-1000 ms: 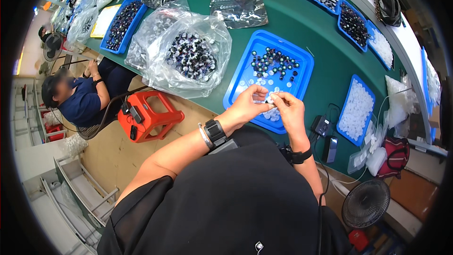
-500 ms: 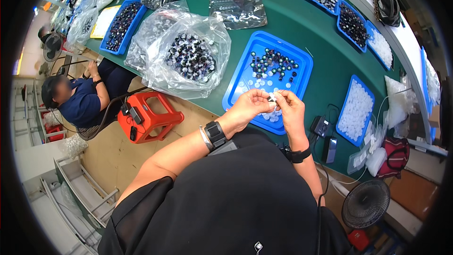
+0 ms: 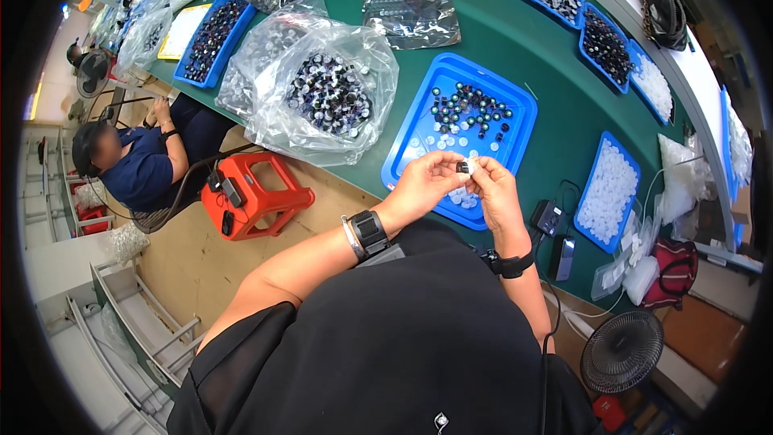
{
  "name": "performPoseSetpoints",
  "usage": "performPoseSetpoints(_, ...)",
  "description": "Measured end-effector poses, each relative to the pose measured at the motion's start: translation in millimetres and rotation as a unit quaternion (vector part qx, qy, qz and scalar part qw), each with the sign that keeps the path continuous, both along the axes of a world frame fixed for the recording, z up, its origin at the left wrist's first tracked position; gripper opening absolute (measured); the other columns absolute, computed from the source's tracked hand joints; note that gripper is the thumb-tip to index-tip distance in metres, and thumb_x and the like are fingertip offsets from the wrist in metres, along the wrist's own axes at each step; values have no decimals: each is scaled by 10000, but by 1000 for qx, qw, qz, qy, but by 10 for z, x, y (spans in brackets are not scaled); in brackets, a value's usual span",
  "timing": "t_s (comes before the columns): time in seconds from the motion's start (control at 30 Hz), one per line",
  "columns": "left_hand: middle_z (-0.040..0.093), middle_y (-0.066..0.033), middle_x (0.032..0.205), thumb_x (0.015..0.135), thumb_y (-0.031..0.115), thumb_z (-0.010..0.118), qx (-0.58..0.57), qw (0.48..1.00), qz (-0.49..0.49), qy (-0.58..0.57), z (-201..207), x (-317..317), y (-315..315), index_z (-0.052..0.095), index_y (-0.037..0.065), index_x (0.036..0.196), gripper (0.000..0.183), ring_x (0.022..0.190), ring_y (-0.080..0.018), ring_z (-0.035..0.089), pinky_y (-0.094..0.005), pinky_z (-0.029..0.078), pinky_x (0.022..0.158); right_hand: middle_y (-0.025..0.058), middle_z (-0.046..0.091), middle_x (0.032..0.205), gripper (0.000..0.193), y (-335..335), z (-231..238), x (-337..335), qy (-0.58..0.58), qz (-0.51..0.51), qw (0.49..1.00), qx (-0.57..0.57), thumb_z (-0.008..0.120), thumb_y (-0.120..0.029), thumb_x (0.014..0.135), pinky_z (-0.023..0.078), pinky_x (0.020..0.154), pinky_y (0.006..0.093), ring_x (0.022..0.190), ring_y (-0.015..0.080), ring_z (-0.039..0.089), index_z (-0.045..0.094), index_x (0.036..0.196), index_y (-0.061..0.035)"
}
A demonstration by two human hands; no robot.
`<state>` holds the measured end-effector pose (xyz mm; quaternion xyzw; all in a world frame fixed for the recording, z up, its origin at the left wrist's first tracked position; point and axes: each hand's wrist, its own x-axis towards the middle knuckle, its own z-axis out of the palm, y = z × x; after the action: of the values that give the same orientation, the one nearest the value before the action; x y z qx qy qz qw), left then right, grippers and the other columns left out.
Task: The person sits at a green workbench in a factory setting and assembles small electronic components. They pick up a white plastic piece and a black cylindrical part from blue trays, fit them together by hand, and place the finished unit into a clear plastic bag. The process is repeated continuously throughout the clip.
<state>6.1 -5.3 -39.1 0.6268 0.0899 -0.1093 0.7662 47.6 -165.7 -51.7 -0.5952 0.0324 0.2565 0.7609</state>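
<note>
Above the near end of the large blue tray [image 3: 422, 119], holds both hands close together in narrow pinches. Grips a small dark piece [image 3: 462, 167] at the fingertips of the left hand [image 3: 427, 185], and a small whitish piece [image 3: 473, 164] at those of the right hand [image 3: 499, 195], just beside the dark one; cannot tell whether joined or only close. Below, in the same tray, has a loose cluster of dark round pieces [image 3: 483, 118] toward the far side, with pale discs [image 3: 462, 197] scattered nearer and partly hidden under the hands. To the left, on the green table [image 3: 491, 16], has a clear plastic bag [image 3: 382, 72] filled with dark and pale pieces, and beyond the tray, a shiny dark packet [image 3: 411, 6] lying flat. To the right, has a narrow blue tray [image 3: 594, 240] heaped with white pieces [image 3: 609, 189], with a black device [image 3: 547, 217] between it and the right forearm. Farther left, beside the table, has a red stool [image 3: 250, 197] and a seated co-worker [image 3: 141, 177] in dark blue.
</note>
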Motion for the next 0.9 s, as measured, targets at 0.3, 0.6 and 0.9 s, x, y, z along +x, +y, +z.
performPoseSetpoints(0.3,642,-74,896,877,67,624,-10,999,-11,43,0,3,1,575,-35,1074,227,783,-110,621,-247,538,710,11,600,751,101,-5,-7,-12,68,-13,997,28,588,-155,910,438,576,196,635,67,549,589,911,-54)
performPoseSetpoints(0.6,644,-83,898,877,58,619,2,999,-18,36,-77,16,-26,573,-39,1048,202,793,-121,631,-252,542,713,10,560,722,125,-15,-54,-25,16,3,1000,-16,574,-153,921,394,531,199,607,61,500,523,880,-47)
performPoseSetpoints(0.9,643,-79,894,879,76,624,-58,996,-27,57,-45,31,-43,571,-39,1034,201,789,-121,633,-251,537,726,7,526,722,73,26,-81,-88,-171,4,976,-138,527,-89,932,361,535,203,617,29,433,486,886,-50)
